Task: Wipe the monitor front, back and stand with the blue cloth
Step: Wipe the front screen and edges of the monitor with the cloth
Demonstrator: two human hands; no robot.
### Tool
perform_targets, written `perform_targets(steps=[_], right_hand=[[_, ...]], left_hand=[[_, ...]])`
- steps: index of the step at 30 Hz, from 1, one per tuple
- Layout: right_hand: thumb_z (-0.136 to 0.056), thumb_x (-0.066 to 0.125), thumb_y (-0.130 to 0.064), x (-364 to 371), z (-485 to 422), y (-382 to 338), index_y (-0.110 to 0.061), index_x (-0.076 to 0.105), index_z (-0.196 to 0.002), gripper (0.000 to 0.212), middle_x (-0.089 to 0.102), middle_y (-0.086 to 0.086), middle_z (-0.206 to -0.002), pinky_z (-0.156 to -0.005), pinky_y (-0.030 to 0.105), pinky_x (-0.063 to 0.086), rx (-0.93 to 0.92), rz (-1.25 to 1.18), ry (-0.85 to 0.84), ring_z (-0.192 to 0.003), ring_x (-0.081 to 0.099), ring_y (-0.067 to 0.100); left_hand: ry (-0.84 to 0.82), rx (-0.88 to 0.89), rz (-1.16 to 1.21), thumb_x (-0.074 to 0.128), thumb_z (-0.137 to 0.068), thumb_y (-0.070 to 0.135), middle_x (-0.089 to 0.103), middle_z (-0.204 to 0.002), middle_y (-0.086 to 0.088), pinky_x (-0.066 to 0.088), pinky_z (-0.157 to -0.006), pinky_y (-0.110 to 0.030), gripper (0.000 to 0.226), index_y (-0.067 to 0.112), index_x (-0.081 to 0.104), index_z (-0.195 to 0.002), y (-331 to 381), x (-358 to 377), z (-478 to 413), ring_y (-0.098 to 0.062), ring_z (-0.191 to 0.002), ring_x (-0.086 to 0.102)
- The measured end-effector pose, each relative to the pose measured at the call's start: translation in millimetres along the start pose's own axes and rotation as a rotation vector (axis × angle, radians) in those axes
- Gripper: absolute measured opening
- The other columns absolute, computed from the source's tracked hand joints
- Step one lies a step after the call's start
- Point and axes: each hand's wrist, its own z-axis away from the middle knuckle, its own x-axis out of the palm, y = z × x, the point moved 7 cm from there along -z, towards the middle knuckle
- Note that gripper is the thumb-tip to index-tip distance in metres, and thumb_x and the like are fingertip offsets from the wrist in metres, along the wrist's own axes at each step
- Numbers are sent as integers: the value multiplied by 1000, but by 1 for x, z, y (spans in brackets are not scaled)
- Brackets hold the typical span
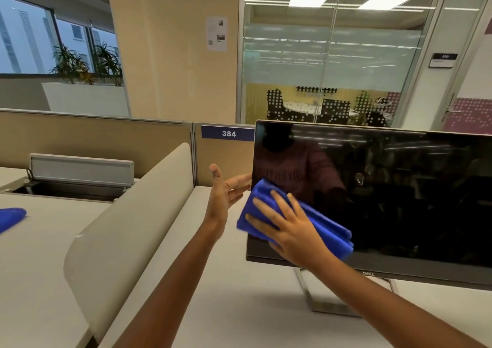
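A black monitor (pixel 386 188) with a dark screen stands on a silver stand (pixel 316 298) on the white desk, at the right. A folded blue cloth (pixel 322 222) lies against the lower left corner of the screen. My right hand (pixel 287 228) presses flat on the cloth with straight, spread fingers. My left hand (pixel 223 196) hovers just left of the monitor's left edge, fingers straight and reaching toward that edge, holding nothing.
A curved beige divider (pixel 127 220) separates this white desk (pixel 239 307) from the neighbouring one, where a second blue cloth (pixel 12 217) lies at the far left. An open cable tray (pixel 80 180) sits behind it. A partition labelled 384 (pixel 229 134) stands behind the monitor.
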Motion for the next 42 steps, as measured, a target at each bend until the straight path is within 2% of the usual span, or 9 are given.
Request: perform_targets(steps=[5, 9, 14, 23, 27, 29, 32, 37, 42], right_hand=[[-68, 75, -39, 21, 44, -29, -34, 40, -136, 77, 28, -4, -147, -105, 55, 21, -309, 50, -189, -135, 24, 28], [-73, 71, -31, 5, 33, 2, -33, 47, -132, 64, 32, -2, -146, -104, 60, 20, -221, 64, -88, -134, 28, 30], [-79, 67, -27, -13, -6, 17, -27, 35, -138, 67, 27, 4, -147, -104, 61, 23, 73, 42, 49, -133, 27, 35], [-71, 73, -38, 21, 44, -32, -30, 33, -141, 81, 22, -3, -151, -104, 59, 20, -184, 53, -126, -136, 22, 30], [-69, 77, -32, 14, 75, -3, -29, 29, -142, 88, -2, -1, -157, -103, 60, 22, -168, 52, -95, -136, 24, 31], [-67, 79, -35, 12, 82, 3, -29, 27, -143, 91, -6, 0, -157, -101, 61, 23, -143, 59, -101, -135, 25, 32], [-68, 78, -35, 15, 75, -7, -28, 32, -141, 86, -1, 0, -157, -101, 63, 23, -112, 55, -118, -135, 25, 34], [-74, 72, -36, 29, 40, -51, -27, 36, -139, 74, 23, -3, -149, -109, 60, 16, -99, 7, -157, -137, 18, 33], [-72, 74, -36, 31, 46, -53, -28, 34, -140, 79, 24, -2, -149, -107, 54, 24, -140, 5, -160, -136, 22, 30]], left_hand=[[-4, 39, -40, -9, -91, 48, 55, -130, -12, 31, -108, -36, 81, 9, 54, -124, 1, 0, 2, -24, -123, 49], [-42, 79, -95, 12, -50, 96, 59, -115, 7, 39, -92, -17, 108, 26, 56, -119, 5, 4, 6, -6, -106, 55], [22, 44, -91, -5, -93, 45, 53, -132, -11, 33, -100, -27, 75, 9, 52, -127, -1, 2, 3, -24, -124, 48], [-4, 39, -116, -9, -94, 40, 50, -135, -11, 28, -104, -30, 74, 10, 51, -127, 1, 0, 5, -24, -127, 44], [-41, 38, -116, -5, -90, 53, 49, -135, -5, 27, -105, -28, 78, 13, 50, -128, 0, 2, 9, -20, -129, 42], [-79, 58, -135, 6, -63, 88, 52, -126, 6, 27, -102, -25, 97, 25, 53, -122, 4, 5, 12, -9, -122, 44], [-99, 99, -170, 16, -31, 101, 50, -129, 5, 25, -102, -24, 119, 31, 49, -122, 7, 6, 14, -7, -120, 42], [-133, 102, -207, 14, -30, 101, 49, -117, 13, 24, -100, -22, 103, 42, 52, -105, 12, 10, 18, -4, -116, 40], [-133, 109, -264, 7, -46, 95, 49, -125, 9, 21, -105, -22, 106, 31, 45, -122, 13, 9, 17, -4, -124, 37]])
